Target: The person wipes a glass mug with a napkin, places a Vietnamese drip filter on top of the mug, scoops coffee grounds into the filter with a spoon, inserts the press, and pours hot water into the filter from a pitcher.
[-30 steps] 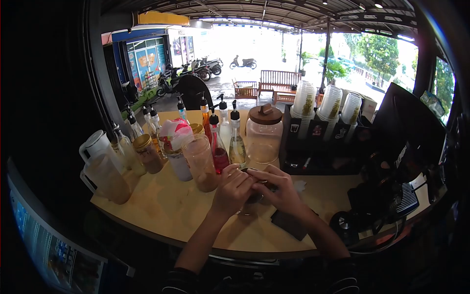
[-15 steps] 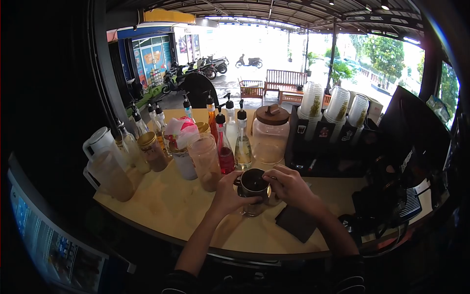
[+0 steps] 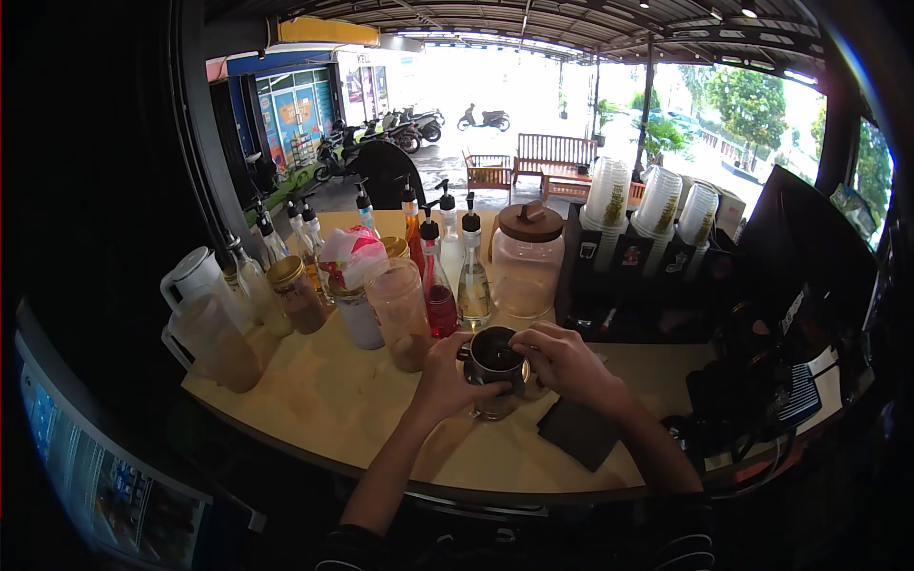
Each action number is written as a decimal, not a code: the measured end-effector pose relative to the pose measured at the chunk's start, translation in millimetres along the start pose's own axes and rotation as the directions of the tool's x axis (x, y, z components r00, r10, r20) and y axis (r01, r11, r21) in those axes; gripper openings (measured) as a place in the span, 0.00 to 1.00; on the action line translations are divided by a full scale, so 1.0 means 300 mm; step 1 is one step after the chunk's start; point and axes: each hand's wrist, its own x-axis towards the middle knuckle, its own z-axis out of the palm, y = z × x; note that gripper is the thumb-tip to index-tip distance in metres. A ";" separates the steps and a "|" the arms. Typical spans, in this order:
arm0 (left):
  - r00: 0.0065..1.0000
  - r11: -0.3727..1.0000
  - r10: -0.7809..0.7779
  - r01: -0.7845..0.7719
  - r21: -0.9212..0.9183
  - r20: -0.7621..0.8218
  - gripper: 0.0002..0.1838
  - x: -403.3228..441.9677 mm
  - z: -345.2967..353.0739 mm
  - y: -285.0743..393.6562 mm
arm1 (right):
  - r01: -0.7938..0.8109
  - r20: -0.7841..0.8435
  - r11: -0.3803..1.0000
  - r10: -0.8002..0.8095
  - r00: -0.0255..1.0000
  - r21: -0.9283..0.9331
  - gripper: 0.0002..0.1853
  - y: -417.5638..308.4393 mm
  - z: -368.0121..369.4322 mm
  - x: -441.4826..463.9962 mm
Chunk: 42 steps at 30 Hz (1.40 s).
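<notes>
Cup (image 3: 496, 356) is standing mouth-up, axis near vertical, over the table (image 3: 314, 400); the left hand (image 3: 447, 381) is wrapping its left side in a curved grip, the right hand (image 3: 568, 364) pinching fingertips together at its right rim, anything caught there too small to tell.

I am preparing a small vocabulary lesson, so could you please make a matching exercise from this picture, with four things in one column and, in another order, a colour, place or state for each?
Column 1
1. dark vessel
2. stacked plastic cups
3. lid of the large clear jar
4. flat dark pad

Column 2
A. brown
B. lying flat on the counter
C. gripped by the left hand
D. in the black holder

Right pairs: 1-C, 2-D, 3-A, 4-B
</notes>
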 end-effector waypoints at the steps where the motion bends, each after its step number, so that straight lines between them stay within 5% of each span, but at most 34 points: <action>1: 1.000 1.000 0.016 -0.016 0.014 -0.011 0.42 -0.001 0.000 0.005 | -0.012 0.001 0.999 0.012 1.000 0.031 0.07 0.004 0.004 -0.001; 8: 0.997 0.997 -0.077 0.078 0.020 -0.020 0.42 0.015 0.002 0.082 | -0.013 -0.006 1.000 0.013 1.000 0.003 0.07 0.004 0.005 -0.005; 10: 0.998 0.998 -0.066 0.066 -0.010 -0.025 0.42 0.018 0.009 0.077 | 0.038 0.009 0.992 -0.039 0.999 0.124 0.07 -0.002 0.003 -0.015; 13: 0.997 0.998 -0.070 0.070 0.006 -0.023 0.42 0.014 0.008 0.085 | -0.033 -0.017 0.999 0.033 0.999 0.025 0.07 0.016 -0.008 -0.017; 15: 0.999 1.000 -0.004 0.003 -0.018 -0.037 0.42 0.023 0.003 0.089 | -0.074 -0.027 0.995 0.076 0.997 0.073 0.07 0.020 -0.002 -0.024; 17: 0.999 0.999 0.034 -0.035 -0.024 -0.036 0.43 0.040 0.004 0.060 | 0.087 -0.029 0.983 -0.083 0.996 0.161 0.07 0.020 0.004 -0.032; 20: 0.995 0.992 0.095 -0.096 -0.083 -0.011 0.44 0.059 0.004 0.031 | -0.048 -0.051 0.991 0.054 0.997 0.124 0.07 0.014 -0.021 -0.024; 29: 0.968 0.965 0.238 -0.226 -0.136 0.080 0.45 0.111 -0.063 0.067 | -0.031 -0.117 0.985 0.051 0.992 0.167 0.06 -0.016 -0.045 -0.007; 31: 0.958 0.964 0.260 -0.248 -0.099 0.125 0.45 0.118 -0.082 0.075 | -0.070 0.019 0.965 0.067 0.998 0.252 0.06 -0.028 -0.046 -0.012; 35: 0.932 0.947 0.314 -0.321 0.011 0.179 0.44 0.142 -0.115 0.085 | -0.117 0.033 0.949 0.112 0.993 0.292 0.06 -0.028 -0.075 0.012; 37: 0.908 0.873 0.363 -0.410 0.264 0.211 0.44 0.149 -0.141 0.117 | -0.166 0.109 0.937 0.139 0.984 0.307 0.06 -0.046 -0.097 0.025; 39: 0.902 0.861 0.371 -0.424 0.280 0.222 0.44 0.161 -0.152 0.125 | 0.048 0.151 0.990 -0.068 0.986 0.132 0.07 -0.050 -0.105 0.036; 42: 0.889 0.843 0.395 -0.452 0.294 0.233 0.44 0.167 -0.156 0.128 | 0.037 0.156 0.996 -0.049 0.987 0.077 0.07 -0.066 -0.140 0.064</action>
